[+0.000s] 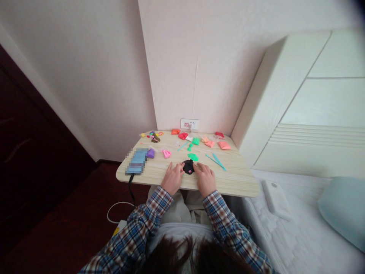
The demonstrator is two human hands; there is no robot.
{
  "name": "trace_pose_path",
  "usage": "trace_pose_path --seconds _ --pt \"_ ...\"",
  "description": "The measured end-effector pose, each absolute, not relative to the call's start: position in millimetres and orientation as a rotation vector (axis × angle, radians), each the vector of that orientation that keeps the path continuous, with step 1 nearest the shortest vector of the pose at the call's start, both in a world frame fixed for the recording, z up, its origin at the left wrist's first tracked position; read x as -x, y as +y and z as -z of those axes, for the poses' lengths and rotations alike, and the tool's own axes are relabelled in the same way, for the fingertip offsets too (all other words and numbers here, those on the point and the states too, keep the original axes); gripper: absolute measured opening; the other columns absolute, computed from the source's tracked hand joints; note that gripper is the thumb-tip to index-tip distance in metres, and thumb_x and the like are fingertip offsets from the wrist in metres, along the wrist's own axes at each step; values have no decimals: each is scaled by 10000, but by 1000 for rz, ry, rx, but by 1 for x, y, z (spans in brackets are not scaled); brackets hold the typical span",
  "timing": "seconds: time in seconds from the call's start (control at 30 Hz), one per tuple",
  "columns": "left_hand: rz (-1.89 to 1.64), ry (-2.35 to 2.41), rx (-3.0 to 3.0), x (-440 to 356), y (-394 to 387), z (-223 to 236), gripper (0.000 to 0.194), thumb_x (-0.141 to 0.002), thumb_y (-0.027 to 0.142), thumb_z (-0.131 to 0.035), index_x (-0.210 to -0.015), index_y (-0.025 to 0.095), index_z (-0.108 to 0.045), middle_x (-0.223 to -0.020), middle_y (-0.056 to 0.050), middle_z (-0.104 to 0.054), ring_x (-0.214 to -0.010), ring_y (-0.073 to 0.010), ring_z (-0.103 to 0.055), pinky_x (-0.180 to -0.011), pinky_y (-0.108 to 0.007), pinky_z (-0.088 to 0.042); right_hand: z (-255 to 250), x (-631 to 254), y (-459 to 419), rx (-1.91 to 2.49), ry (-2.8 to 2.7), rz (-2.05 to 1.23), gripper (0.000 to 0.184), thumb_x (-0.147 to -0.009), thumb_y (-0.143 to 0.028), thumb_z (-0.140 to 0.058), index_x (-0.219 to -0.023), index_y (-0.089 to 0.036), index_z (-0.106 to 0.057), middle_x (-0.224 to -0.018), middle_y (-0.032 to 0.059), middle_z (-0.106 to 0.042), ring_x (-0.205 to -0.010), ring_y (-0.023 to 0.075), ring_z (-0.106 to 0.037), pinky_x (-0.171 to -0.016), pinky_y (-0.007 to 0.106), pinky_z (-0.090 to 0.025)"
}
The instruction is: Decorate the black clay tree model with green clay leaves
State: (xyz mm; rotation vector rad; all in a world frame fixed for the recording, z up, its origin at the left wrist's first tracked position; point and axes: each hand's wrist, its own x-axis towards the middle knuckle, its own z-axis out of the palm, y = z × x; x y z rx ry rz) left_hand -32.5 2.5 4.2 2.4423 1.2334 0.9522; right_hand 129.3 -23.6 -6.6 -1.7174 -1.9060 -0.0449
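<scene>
A round black clay piece with small pink marks lies near the front of the small wooden table. My left hand rests on the table at its left side, fingertips pinched against it. My right hand touches its right edge the same way, fingers curled. Just behind the black piece lies a flat green clay bit.
Several small clay packets in red, orange, pink, green and purple are scattered over the back of the table, with two teal modelling tools at the right. A blurred phone with a cable lies at left. A bed and white headboard stand right.
</scene>
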Motion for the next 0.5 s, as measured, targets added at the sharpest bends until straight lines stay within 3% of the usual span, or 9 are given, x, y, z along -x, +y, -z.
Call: trace_pose_path --seconds 0.27,0.5 --pt "-798 1208 -2631 35 16 -12 168 -917 163 -297 -1023 163 -428 -1203 -149 -603 -1173 -224 -544 -1135 -542 -129 -7 -144 -11 1801 -1991 56 551 -780 -10 -381 -1177 -307 -622 -1367 69 -481 -1223 273 -417 -1021 461 -282" --pt "-778 1129 -2632 38 29 -15 103 -908 156 -343 -904 191 -439 -1165 -97 -632 -1059 -203 -614 -1134 -529 -126 -11 -147 -4 1783 -1984 -22 594 -733 22 -407 -1157 -331 -628 -1429 42 -407 -1295 243 -347 -1072 474 -169"
